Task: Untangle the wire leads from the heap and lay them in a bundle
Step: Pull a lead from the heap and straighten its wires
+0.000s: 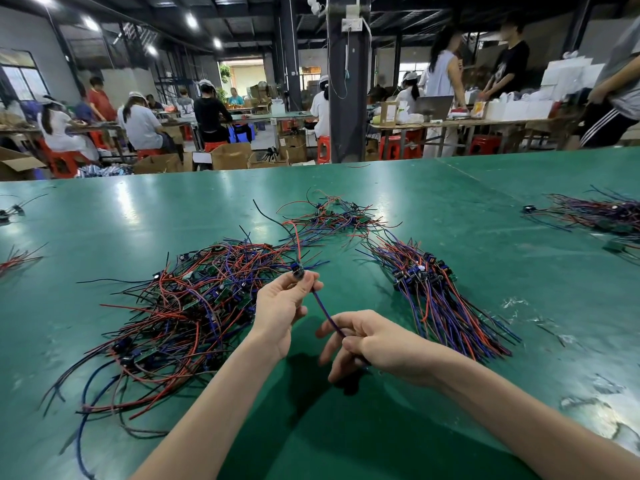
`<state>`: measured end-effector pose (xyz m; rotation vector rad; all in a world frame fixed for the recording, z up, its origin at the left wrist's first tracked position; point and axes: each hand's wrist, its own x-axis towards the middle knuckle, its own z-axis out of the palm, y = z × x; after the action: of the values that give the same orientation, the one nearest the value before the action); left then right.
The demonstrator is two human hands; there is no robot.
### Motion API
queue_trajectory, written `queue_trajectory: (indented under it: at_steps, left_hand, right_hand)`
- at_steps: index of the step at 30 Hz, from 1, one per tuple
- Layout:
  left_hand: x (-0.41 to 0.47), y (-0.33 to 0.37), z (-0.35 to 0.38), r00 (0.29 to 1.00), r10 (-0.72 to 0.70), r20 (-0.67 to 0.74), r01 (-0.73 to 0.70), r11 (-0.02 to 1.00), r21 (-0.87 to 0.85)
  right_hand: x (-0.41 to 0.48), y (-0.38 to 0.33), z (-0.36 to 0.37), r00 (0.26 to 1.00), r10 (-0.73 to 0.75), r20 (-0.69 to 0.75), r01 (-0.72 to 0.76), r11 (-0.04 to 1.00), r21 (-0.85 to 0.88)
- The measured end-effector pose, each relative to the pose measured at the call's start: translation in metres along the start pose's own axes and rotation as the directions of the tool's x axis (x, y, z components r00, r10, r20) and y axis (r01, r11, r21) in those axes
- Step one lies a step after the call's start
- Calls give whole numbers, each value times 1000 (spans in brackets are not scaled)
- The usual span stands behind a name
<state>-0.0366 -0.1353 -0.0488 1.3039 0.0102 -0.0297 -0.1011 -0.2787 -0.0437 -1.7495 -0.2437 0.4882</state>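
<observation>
Head cam is the only view, so here goes. Left hand [280, 306], just below centre frame, pinches the little blue part [297, 270] at the top end of one purple lead [323, 311]. Right hand [374, 344], lower and to the right, has its fingers curled round the same lead further down, so the wire runs taut between them above the green table [138, 209]. The tangled heap [187, 306] sits left of centre, and the tidy bundle [446, 299] lies right of centre with its ends fanned toward the bottom right.

Looks like mid-untangle to me: a red wire [296, 237] from the blue part trails up toward a smaller tangle [332, 216] at top centre. Next move probably needs a gentle pull to free that, then laying the lead alongside the bundle.
</observation>
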Motion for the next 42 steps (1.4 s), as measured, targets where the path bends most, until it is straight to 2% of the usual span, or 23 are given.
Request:
queue_trajectory:
  at_steps: [4, 8, 13, 17, 19, 24, 27, 30, 33, 35, 37, 39, 42]
  left_hand:
    - [5, 3, -4, 1000, 6, -29, -7, 1000, -22]
    - [7, 4, -8, 1000, -3, -28, 1, 999, -53]
    - [8, 4, -9, 999, -37, -16, 36, 996, -81]
    - [6, 4, -8, 999, -48, 5, 48, 995, -90]
    - [5, 4, -8, 999, -52, 11, 53, 995, -84]
    - [2, 3, -4, 996, -76, 48, 79, 995, -64]
    - [0, 1, 0, 994, -91, 65, 95, 994, -59]
    - [5, 4, -5, 995, -99, 24, 101, 991, -90]
    - [9, 8, -12, 995, -99, -20, 96, 988, -121]
    - [10, 9, -14, 995, -99, -24, 95, 987, -130]
    - [10, 10, -13, 995, -99, -11, 97, 987, -129]
    - [10, 11, -12, 996, -91, 12, 92, 985, -145]
    - [9, 13, -11, 997, -62, 45, 68, 983, -173]
  right_hand:
    - [1, 4, 0, 998, 25, -49, -30, 995, -92]
    - [0, 5, 2, 999, -4, -35, -2, 985, -175]
    - [-8, -4, 6, 995, -56, 79, 65, 991, -118]
    - [-9, -5, 3, 975, -220, 25, 220, 951, -217]
    - [-7, -3, 1, 958, -286, -10, 277, 937, -214]
    - [-5, -1, 0, 887, -458, -55, 422, 854, -305]
    - [-6, -1, -3, 864, -499, -63, 453, 826, -335]
    - [-6, 0, -2, 926, -376, -43, 356, 904, -239]
    - [-4, 1, 4, 981, -176, 86, 174, 984, 34]
    - [-1, 1, 5, 992, -46, 120, 21, 980, 195]
    - [2, 2, 1, 988, 90, 123, -126, 936, 329]
    - [5, 1, -8, 968, 199, 153, -249, 842, 479]
    - [7, 2, -16, 940, 271, 208, -341, 698, 630]
